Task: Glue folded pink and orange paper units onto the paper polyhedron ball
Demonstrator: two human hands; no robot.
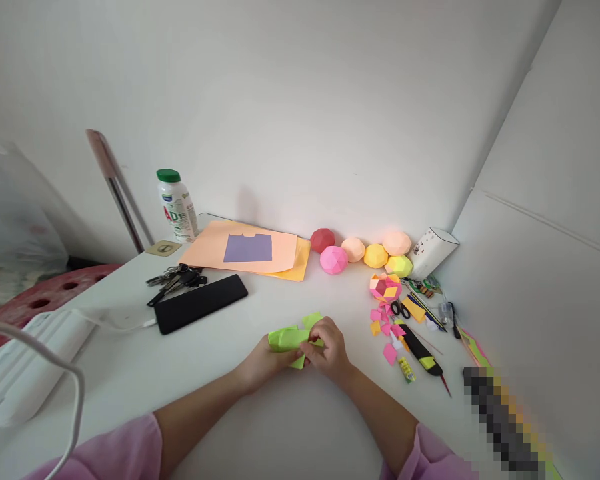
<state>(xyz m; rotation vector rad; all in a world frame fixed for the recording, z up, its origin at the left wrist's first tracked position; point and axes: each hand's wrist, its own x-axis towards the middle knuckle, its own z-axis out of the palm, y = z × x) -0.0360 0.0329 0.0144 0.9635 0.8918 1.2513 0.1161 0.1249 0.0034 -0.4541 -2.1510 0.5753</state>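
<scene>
Bright green paper (286, 339) is held between both hands above the white table, with several folded flaps standing out from it. My left hand (266, 363) is closed around its left and lower side, the thumb lying along the near edge. My right hand (331, 348) pinches the paper's right end between thumb and fingers. Another green flap (312, 320) shows just behind the right fingers; whether it is a separate piece I cannot tell. The fingers partly cover the paper's underside.
Faceted paper balls (334, 260) line the wall. Small scissors (400, 309), paper scraps (390, 354), a black cutter (420, 348) and a glue stick (407, 369) lie right. Left are a black power bank (201, 304), keys (177, 280), a bottle (178, 208) and paper sheets (205, 248).
</scene>
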